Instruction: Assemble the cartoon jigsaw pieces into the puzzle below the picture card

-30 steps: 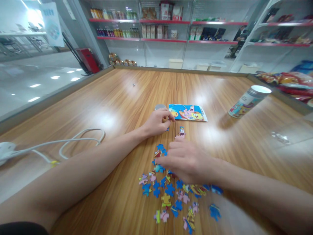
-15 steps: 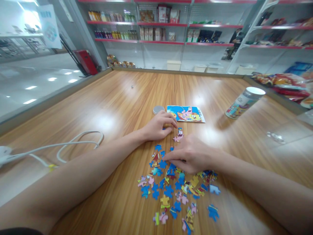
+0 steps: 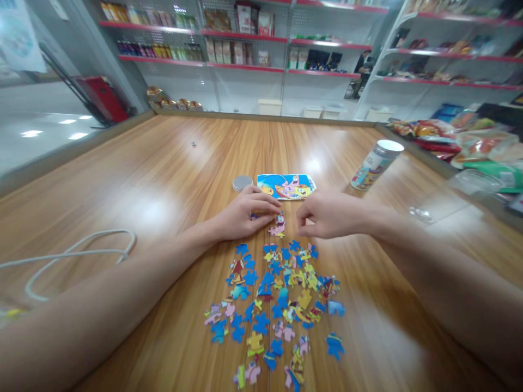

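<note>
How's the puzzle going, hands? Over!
Left hand beside small pink jigsaw patch; right hand curled across from it, grip hidden. Loose blue, yellow, pink jigsaw pieces nearer camera. Tall printed cylinder out of the way.

1. Tabletop (image 3: 171, 163): wood-grain surface, smooth and glossy, with bright reflections.
2. Jigsaw pieces (image 3: 260, 323): cardboard in appearance, with smooth printed faces.
3. Picture card (image 3: 286, 188): paper or thin card, smooth, printed in colour.
4. Round lid (image 3: 242, 182): silver-grey, metallic in appearance, with a flat, smooth top.
5. Cylindrical canister (image 3: 372, 169): smooth printed wall with a metallic-looking band below the white top; base material cannot be determined.
6. Cable (image 3: 87, 252): smooth white plastic sheath.
7. Snack packets (image 3: 433, 130): glossy, wrinkled plastic film.
8. Floor (image 3: 44, 121): smooth, polished, reflecting lights.
</note>
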A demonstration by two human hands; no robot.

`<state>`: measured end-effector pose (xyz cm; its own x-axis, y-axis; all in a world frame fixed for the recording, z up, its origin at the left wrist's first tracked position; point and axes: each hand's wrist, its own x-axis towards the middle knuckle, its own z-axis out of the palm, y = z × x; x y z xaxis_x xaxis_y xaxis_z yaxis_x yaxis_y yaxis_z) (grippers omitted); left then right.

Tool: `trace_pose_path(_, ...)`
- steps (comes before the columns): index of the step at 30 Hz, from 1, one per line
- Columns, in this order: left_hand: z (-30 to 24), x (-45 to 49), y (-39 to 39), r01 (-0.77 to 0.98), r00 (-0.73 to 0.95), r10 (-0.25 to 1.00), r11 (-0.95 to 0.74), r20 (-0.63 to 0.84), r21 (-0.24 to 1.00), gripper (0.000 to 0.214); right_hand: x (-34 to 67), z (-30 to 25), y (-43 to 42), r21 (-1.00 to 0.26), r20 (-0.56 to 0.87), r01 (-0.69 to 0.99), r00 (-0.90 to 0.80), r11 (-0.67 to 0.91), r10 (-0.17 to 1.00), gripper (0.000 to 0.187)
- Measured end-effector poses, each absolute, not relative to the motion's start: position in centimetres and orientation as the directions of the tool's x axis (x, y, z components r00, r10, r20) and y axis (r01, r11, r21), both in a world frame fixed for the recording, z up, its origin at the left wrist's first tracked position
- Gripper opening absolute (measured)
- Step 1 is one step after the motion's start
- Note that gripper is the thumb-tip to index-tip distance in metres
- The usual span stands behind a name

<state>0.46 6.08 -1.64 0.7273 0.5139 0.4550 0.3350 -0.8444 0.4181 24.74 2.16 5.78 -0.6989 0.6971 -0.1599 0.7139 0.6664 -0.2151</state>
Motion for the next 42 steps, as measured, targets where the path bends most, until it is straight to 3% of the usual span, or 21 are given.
trace_pose_path(2, -1.6, 0.4, 5.9, 0.334, 0.755, 0.491, -0.858, 0.434, 0.39, 0.023, 25.6, 6.4, 2.6, -0.081, -0.344, 0.8, -0.583, 0.595, 0.736, 0.021)
trace_pose_path(4, -1.7, 0.4, 5.9, 0.33, 0.778, 0.47, -0.871, 0.417, 0.365, 0.024, 26.0, 6.2, 2.9, -0.048, -0.464, 0.822, -0.522, 0.568, 0.716, 0.03)
trace_pose_path(11, -1.8, 0.4, 6.0, 0.334, 0.797, 0.461, -0.874, 0.389, 0.352, 0.023, 26.8, 5.7, 4.1, -0.28, -0.634, 0.827, -0.54, 0.487, 0.553, 0.033)
trace_pose_path(14, -1.9, 0.4, 6.1, 0.328, 0.797, 0.461, -0.873, 0.391, 0.361, 0.023, 26.7, 6.1, 4.0, -0.327, -0.687, 0.839, -0.527, 0.434, 0.501, 0.045)
trace_pose_path(20, -2.0, 0.2, 6.1, 0.341, 0.798, 0.479, -0.86, 0.367, 0.38, 0.023, 25.4, 6.4, 2.4, -0.061, -0.592, 0.806, -0.504, 0.588, 0.629, 0.061)
trace_pose_path(24, -1.9, 0.2, 6.1, 0.342, 0.799, 0.481, -0.858, 0.363, 0.383, 0.023, 25.4, 6.3, 2.1, -0.112, -0.586, 0.774, -0.558, 0.623, 0.587, 0.065)
trace_pose_path(30, -1.8, 0.3, 6.1, 0.327, 0.801, 0.472, -0.861, 0.369, 0.39, 0.024, 25.1, 6.0, 1.8, -0.031, -0.51, 0.777, -0.553, 0.629, 0.658, 0.069)
trace_pose_path(34, -1.7, 0.4, 6.0, 0.329, 0.8, 0.474, -0.859, 0.367, 0.392, 0.022, 25.1, 6.1, 1.8, -0.056, -0.553, 0.779, -0.544, 0.624, 0.63, 0.067)
trace_pose_path(39, -1.7, 0.4, 5.9, 0.327, 0.798, 0.474, -0.859, 0.371, 0.393, 0.022, 24.6, 5.7, 1.4, -0.035, -0.464, 0.822, -0.518, 0.569, 0.719, 0.075)
trace_pose_path(42, -1.7, 0.4, 6.0, 0.331, 0.796, 0.48, -0.855, 0.369, 0.4, 0.023, 24.7, 5.4, 1.6, -0.041, -0.464, 0.814, -0.529, 0.579, 0.711, 0.075)
